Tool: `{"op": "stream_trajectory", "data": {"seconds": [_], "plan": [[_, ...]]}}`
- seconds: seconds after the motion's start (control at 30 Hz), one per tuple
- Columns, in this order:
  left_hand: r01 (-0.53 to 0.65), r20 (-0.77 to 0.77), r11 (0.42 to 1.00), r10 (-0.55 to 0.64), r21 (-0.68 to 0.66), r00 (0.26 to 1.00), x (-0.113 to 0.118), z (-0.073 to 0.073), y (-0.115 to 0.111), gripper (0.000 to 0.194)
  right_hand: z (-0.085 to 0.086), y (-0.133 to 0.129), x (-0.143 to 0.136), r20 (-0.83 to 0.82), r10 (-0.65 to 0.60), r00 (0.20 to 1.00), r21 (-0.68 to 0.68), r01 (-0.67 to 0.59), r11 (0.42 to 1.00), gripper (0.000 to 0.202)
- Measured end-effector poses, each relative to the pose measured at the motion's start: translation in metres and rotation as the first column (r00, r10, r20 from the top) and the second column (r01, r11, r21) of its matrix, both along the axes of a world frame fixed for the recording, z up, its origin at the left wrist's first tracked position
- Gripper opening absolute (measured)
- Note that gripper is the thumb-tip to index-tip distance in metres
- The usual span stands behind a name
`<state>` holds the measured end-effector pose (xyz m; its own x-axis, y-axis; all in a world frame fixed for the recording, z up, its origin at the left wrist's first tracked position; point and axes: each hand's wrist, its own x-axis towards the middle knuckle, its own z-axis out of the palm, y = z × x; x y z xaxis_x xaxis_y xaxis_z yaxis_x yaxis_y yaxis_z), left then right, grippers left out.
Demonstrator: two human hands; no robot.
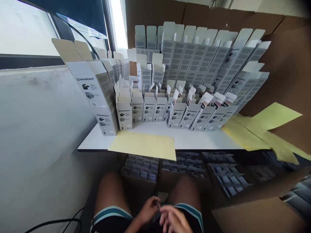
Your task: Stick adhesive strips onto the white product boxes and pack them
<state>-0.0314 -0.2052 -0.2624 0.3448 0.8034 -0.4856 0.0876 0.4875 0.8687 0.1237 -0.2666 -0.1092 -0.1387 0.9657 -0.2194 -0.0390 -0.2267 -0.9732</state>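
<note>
My left hand (147, 210) is low in front of my lap, its thumb and fingers pinched together. A small dark piece seems to be at its fingertips, too small and dim to name. Close beside it, my right hand (173, 218) has its fingers curled, with thumb and index brought together near the left fingertips; what they hold, if anything, I cannot make out. Both hands are between my thighs, below the white table (201, 142) and apart from everything on it. A yellow sheet (145, 144) lies on the table and overhangs its front edge.
Several open-topped SilverCrest boxes (125, 116) stand upright in rows on the table, taller ones (179, 61) behind. Cartons filled with small packs (139, 168) are under the table. More yellow sheets (257, 129) and a brown carton (259, 215) are on the right; a black cable (58, 221) is lower left.
</note>
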Motion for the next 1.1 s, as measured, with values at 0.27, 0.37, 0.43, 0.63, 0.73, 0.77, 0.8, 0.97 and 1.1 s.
{"op": "stream_trajectory", "data": {"seconds": [0.27,0.37,0.43,0.63,0.73,0.77,0.8,0.97,1.1], "plan": [[-0.149,0.036,0.988,0.148,0.034,0.988,-0.054,0.016,-0.041,0.065,0.044,0.126,-0.012,-0.403,-0.312,0.860,-0.055,0.318,0.947,0.057],[-0.199,0.045,0.979,0.197,0.047,0.979,-0.059,0.028,-0.048,0.065,0.051,0.143,-0.018,-0.413,-0.376,0.830,-0.029,0.400,0.916,0.046],[-0.232,0.052,0.970,0.229,0.069,0.972,-0.060,0.039,-0.050,0.063,0.051,0.141,-0.020,-0.420,-0.390,0.819,-0.022,0.421,0.907,0.043],[-0.248,0.050,0.958,0.243,0.147,0.969,-0.068,0.089,-0.028,0.053,0.056,0.114,-0.008,-0.399,-0.413,0.819,0.001,0.451,0.892,0.042],[-0.312,0.116,0.935,0.295,0.172,0.948,-0.074,0.122,-0.012,0.051,0.051,0.092,0.007,-0.345,-0.388,0.855,0.056,0.431,0.900,0.043],[-0.354,0.153,0.915,0.328,0.196,0.932,-0.076,0.134,-0.010,0.048,0.046,0.083,0.013,-0.319,-0.370,0.872,0.079,0.414,0.907,0.043],[-0.396,0.186,0.885,0.358,0.244,0.915,-0.078,0.145,-0.010,0.041,0.041,0.073,0.018,-0.293,-0.357,0.887,0.097,0.398,0.912,0.043],[-0.324,0.259,0.535,0.195,0.780,0.946,-0.079,0.198,-0.039,0.009,0.022,0.028,0.041,-0.140,-0.256,0.957,0.183,0.279,0.943,0.034],[-0.175,0.113,0.425,0.166,0.888,0.980,-0.068,0.215,-0.028,0.020,0.028,0.021,0.047,-0.047,-0.157,0.987,0.215,0.163,0.963,0.033]]}}
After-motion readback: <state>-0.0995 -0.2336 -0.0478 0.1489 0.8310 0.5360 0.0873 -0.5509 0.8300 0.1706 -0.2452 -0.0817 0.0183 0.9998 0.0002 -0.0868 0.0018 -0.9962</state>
